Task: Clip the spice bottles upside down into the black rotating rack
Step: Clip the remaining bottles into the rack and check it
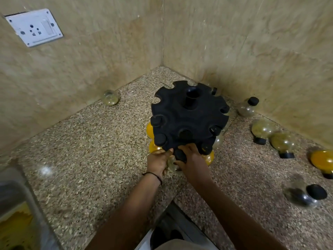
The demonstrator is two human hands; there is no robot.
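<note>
The black rotating rack (187, 120) stands in the counter's corner, notched around its edge, with a central post. Several bottles hang in it by their black caps, among them yellow-filled ones (149, 130) at its left and front edge. A clear bottle with a black cap (180, 156) is at the rack's near edge, between both hands. My left hand (158, 162) grips the bottle's body from the left. My right hand (191, 159) holds its cap end and touches the rack's rim. The bottle's body is mostly hidden by my fingers.
Loose bottles lie on the speckled stone counter: one at the left wall (110, 97), several at the right (281, 141), a yellow one (323, 162) and a dark one (306, 194). A wall socket (34, 27) is upper left; a steel sink (16, 210) is lower left.
</note>
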